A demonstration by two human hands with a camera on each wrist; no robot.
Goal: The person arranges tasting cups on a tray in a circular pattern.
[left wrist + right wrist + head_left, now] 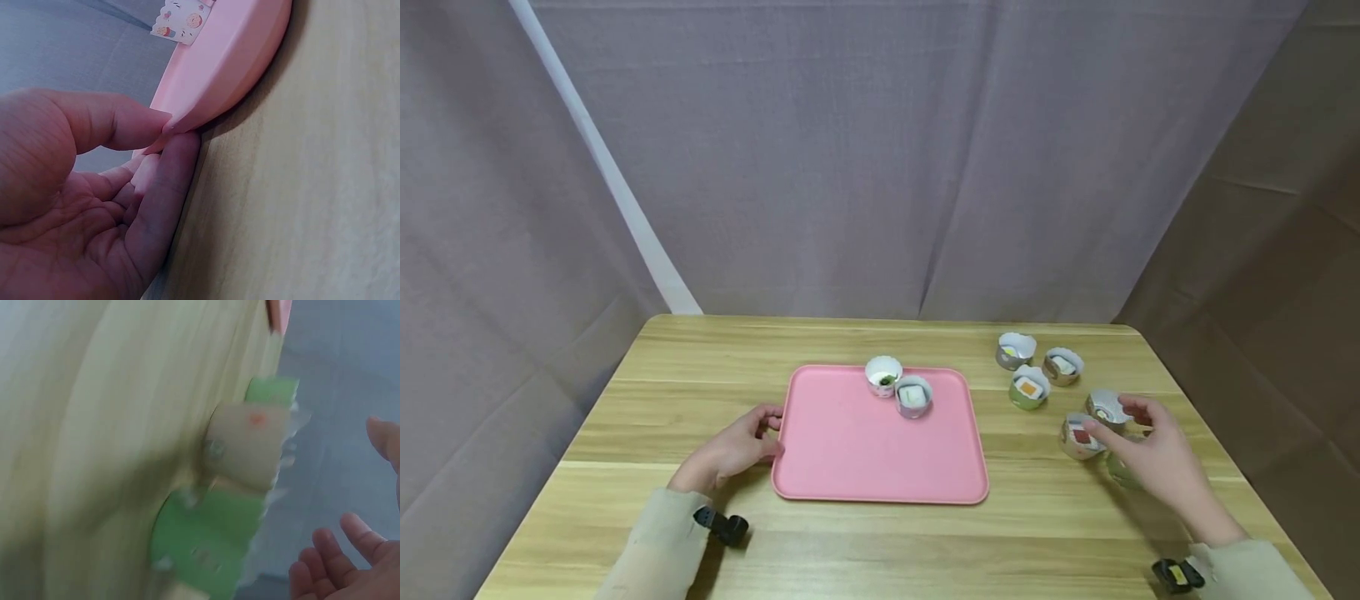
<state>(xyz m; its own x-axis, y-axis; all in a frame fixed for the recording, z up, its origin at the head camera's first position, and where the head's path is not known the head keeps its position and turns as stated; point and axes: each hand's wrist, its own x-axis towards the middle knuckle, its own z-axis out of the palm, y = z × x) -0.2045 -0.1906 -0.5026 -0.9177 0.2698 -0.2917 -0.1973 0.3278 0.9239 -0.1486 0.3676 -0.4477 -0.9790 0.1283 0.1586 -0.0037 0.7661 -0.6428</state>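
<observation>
My left hand [736,450] pinches the left edge of a pink tray [865,458]; in the left wrist view the thumb [134,122] lies on the rim and a finger beneath it. Two paper cups stand at the tray's back: a white one [880,388] with something green inside and a grey one [913,408] with a pale block. Over a cluster of paper cups at the right hovers my right hand [1161,462], thumb and fingers spread, nothing between them. Below it are a beige cup [1078,446] with a red piece, a silvery cup [1103,402] and a partly hidden green cup [200,544].
Behind that cluster stand three more paper cups: a grey one [1011,360], a brown one [1054,375] and a green one [1024,400] with an orange piece. All sit on a wooden table [880,546], with a grey curtain [850,167] along its back.
</observation>
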